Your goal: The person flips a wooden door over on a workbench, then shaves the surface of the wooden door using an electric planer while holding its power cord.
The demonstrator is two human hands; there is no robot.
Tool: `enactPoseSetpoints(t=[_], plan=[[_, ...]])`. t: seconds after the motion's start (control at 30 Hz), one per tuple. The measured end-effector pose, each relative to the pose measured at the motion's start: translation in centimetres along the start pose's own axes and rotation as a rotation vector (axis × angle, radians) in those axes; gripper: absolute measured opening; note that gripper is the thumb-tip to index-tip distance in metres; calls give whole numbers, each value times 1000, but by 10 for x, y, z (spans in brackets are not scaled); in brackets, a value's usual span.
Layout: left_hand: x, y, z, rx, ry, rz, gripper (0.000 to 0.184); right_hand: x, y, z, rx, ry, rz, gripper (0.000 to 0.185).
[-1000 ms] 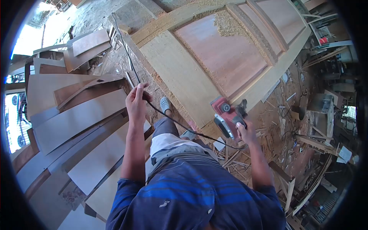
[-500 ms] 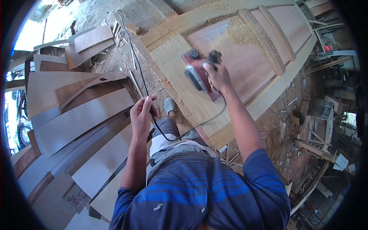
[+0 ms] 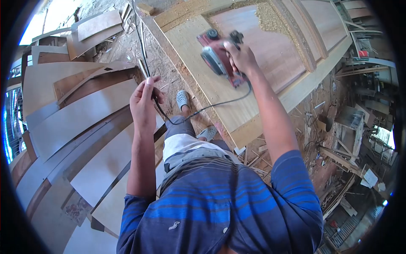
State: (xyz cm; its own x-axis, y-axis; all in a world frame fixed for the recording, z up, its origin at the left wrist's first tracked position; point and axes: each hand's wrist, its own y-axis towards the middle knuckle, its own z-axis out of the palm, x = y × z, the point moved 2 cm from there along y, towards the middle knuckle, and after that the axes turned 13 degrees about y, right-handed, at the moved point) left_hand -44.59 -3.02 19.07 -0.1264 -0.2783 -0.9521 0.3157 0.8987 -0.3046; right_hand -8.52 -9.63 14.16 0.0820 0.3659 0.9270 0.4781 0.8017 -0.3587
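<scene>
My right hand (image 3: pixel 242 58) is wrapped round the handle of a red electric hand planer (image 3: pixel 215 53), slightly blurred. The planer is over the pale end board of a large wooden door (image 3: pixel 224 112), its base hidden from me. From its rear a black power cord (image 3: pixel 224 103) loops back past my legs and up to my left hand (image 3: pixel 144 101). That hand is raised left of the door, closed with thumb and fingers round the cord. Wood shavings (image 3: pixel 270 19) lie heaped on the recessed panel of the door.
Stacked plywood sheets and boards (image 3: pixel 89 112) fill the left side. Offcuts and scraps litter the floor (image 3: pixel 304 131) on the right, with a wooden stand (image 3: pixel 353 127) beyond. My feet in grey clogs (image 3: pixel 182 99) are close to the door's near edge.
The planer has moved a little farther from me over the end board. My left hand has risen outward with the cord, and the whole view has shifted slightly.
</scene>
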Motion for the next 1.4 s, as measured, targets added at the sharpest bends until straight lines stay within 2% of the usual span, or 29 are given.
enactPoseSetpoints(t=[0.3, 0.4, 0.47, 0.57, 0.7, 0.77, 0.9, 0.97, 1.0, 1.17, 1.3, 1.4], plan=[[20, -16, 8, -31, 14, 5, 38, -120, -283, -106, -41, 100, 146, 36], [28, -23, 15, -27, 15, -30, 37, -141, -340, -106, -47, 133, 232, 31], [31, -26, 14, -21, 47, -41, 36, -150, -347, -105, -58, 147, 262, 33], [31, -27, 11, -22, 68, -52, 36, -129, -321, -77, -60, 107, 254, 42], [25, -24, 3, -21, 79, -47, 37, -100, -247, -43, -96, -55, -9, 48], [24, -25, -2, -24, 82, -43, 37, -84, -205, -22, -93, 12, -46, 41], [22, -25, -7, -40, 46, -69, 37, -58, -118, 16, -139, 49, -63, 43], [22, -27, -8, -48, 28, -87, 37, -41, -72, 33, -161, -23, -37, 51], [22, -27, -10, -44, 30, -88, 37, -29, -49, 41, -170, -85, -11, 63], [15, -29, -19, -42, 43, -83, 38, 17, 42, 81, -145, -86, 33, 65], [11, -33, -27, -80, 25, -79, 38, 24, 48, 87, -108, -120, 15, 67], [12, -39, -32, -96, -6, -61, 37, 5, 14, 75, -93, -156, 10, 69]])
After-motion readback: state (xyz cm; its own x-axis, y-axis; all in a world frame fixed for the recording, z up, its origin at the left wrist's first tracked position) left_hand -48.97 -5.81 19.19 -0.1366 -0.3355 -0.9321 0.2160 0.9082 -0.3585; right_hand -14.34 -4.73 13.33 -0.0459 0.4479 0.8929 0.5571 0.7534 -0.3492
